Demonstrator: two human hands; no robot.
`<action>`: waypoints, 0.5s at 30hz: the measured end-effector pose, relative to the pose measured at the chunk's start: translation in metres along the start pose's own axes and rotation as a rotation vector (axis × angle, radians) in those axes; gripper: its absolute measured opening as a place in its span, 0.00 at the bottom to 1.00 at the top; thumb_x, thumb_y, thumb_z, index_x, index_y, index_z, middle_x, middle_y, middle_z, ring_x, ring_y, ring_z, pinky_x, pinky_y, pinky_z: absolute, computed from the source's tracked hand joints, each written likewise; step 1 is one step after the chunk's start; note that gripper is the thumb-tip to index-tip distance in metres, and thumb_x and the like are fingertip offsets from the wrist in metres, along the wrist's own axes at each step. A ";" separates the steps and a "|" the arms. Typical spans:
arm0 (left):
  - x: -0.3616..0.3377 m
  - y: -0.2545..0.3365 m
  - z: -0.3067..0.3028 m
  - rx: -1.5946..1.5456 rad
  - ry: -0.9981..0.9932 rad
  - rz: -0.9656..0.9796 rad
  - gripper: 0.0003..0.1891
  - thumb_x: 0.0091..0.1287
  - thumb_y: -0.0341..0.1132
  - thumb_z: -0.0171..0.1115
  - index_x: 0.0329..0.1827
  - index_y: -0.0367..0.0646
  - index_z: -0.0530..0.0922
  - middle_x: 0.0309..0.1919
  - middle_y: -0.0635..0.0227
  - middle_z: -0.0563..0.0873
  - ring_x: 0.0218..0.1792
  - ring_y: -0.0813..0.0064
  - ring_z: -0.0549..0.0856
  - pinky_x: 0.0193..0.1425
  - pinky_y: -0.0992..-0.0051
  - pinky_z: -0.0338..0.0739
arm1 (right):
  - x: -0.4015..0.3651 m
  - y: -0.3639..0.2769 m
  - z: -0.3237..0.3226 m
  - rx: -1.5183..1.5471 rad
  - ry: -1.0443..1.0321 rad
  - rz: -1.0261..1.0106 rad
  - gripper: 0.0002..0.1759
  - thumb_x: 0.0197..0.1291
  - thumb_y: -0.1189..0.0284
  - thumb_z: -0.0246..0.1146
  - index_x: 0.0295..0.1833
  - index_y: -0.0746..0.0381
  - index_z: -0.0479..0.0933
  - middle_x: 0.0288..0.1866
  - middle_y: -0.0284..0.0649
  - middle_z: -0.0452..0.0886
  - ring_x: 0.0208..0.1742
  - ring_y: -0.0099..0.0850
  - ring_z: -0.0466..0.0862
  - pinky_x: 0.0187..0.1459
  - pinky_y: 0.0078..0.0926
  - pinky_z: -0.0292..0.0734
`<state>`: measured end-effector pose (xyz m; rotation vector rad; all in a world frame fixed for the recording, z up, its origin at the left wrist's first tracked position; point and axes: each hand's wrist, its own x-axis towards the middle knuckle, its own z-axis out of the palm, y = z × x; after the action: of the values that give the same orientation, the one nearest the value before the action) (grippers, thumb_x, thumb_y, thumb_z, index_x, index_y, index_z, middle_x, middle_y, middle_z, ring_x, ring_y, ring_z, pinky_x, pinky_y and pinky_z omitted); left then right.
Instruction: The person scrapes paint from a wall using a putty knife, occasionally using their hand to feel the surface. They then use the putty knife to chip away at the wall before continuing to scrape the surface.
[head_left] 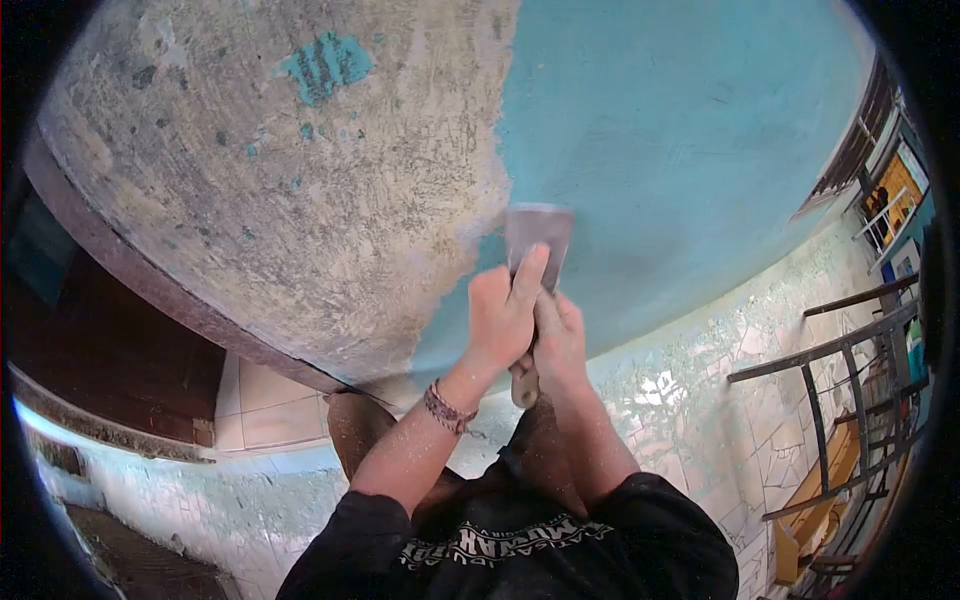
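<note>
Both of my hands are wrapped round one scraper (538,222) with a broad metal blade and a pale handle. My left hand (505,312) has its index finger stretched along the blade. Beside it, my right hand (560,340) grips the handle, whose holed end sticks out below. The blade's front edge lies at the blue painted wall (680,150), close to the ragged border of the paint. Left of that border the wall is bare, rough plaster (330,220), with a leftover blue patch (326,68) high up. Pale specks dust my forearms.
A dark doorway (110,330) with a worn frame (180,280) opens at the left. Paint flakes litter the tiled floor (700,400). On the right stand a dark metal rack (815,400) and a wooden piece (800,520). A slatted opening (850,150) is at the wall's right end.
</note>
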<state>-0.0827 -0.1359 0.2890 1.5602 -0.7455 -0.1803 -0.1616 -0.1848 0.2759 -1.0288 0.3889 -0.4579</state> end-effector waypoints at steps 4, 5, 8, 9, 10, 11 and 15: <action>0.009 0.011 0.002 -0.080 -0.059 -0.031 0.34 0.73 0.57 0.54 0.20 0.30 0.73 0.12 0.61 0.67 0.19 0.81 0.68 0.21 0.67 0.65 | 0.004 -0.007 -0.001 0.031 -0.022 -0.112 0.14 0.76 0.64 0.48 0.41 0.63 0.71 0.19 0.32 0.71 0.13 0.21 0.69 0.14 0.23 0.65; -0.002 -0.008 0.006 -0.064 -0.010 -0.016 0.34 0.74 0.56 0.54 0.20 0.30 0.73 0.12 0.62 0.67 0.18 0.81 0.67 0.21 0.68 0.65 | 0.002 -0.001 -0.004 -0.023 0.005 -0.083 0.14 0.76 0.65 0.48 0.40 0.62 0.70 0.19 0.32 0.71 0.13 0.20 0.69 0.14 0.22 0.65; -0.004 -0.019 0.009 -0.057 0.030 0.002 0.34 0.74 0.56 0.54 0.20 0.31 0.73 0.12 0.63 0.67 0.18 0.82 0.66 0.20 0.69 0.64 | -0.004 0.015 -0.006 -0.061 0.050 -0.031 0.16 0.77 0.62 0.47 0.40 0.62 0.72 0.17 0.31 0.70 0.11 0.20 0.67 0.12 0.21 0.64; -0.006 -0.019 0.010 -0.060 0.014 -0.023 0.34 0.74 0.56 0.54 0.20 0.31 0.73 0.12 0.63 0.68 0.18 0.82 0.66 0.20 0.69 0.64 | -0.003 0.010 -0.005 -0.062 0.053 -0.025 0.16 0.77 0.62 0.47 0.40 0.62 0.72 0.17 0.31 0.70 0.11 0.20 0.67 0.12 0.21 0.64; -0.002 -0.007 0.007 -0.061 0.013 -0.031 0.34 0.74 0.56 0.54 0.20 0.31 0.73 0.12 0.63 0.68 0.18 0.82 0.66 0.20 0.69 0.64 | -0.001 -0.001 -0.003 -0.019 0.029 -0.047 0.16 0.77 0.63 0.48 0.42 0.62 0.72 0.18 0.31 0.70 0.11 0.20 0.67 0.13 0.21 0.64; 0.004 0.009 0.003 -0.062 -0.035 -0.054 0.33 0.74 0.55 0.54 0.20 0.31 0.74 0.12 0.64 0.69 0.19 0.82 0.66 0.21 0.69 0.64 | 0.001 -0.006 -0.002 0.026 0.006 -0.070 0.15 0.76 0.63 0.48 0.43 0.63 0.73 0.18 0.31 0.71 0.11 0.20 0.67 0.13 0.21 0.64; -0.002 0.002 0.006 -0.104 -0.037 -0.104 0.32 0.74 0.53 0.56 0.21 0.30 0.74 0.12 0.66 0.68 0.19 0.82 0.66 0.21 0.70 0.64 | 0.000 -0.004 -0.008 0.050 -0.047 -0.093 0.12 0.76 0.66 0.48 0.43 0.63 0.71 0.20 0.32 0.72 0.13 0.20 0.70 0.14 0.22 0.66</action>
<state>-0.0882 -0.1402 0.2894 1.5008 -0.6736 -0.3205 -0.1664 -0.1919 0.2758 -1.0097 0.2873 -0.5230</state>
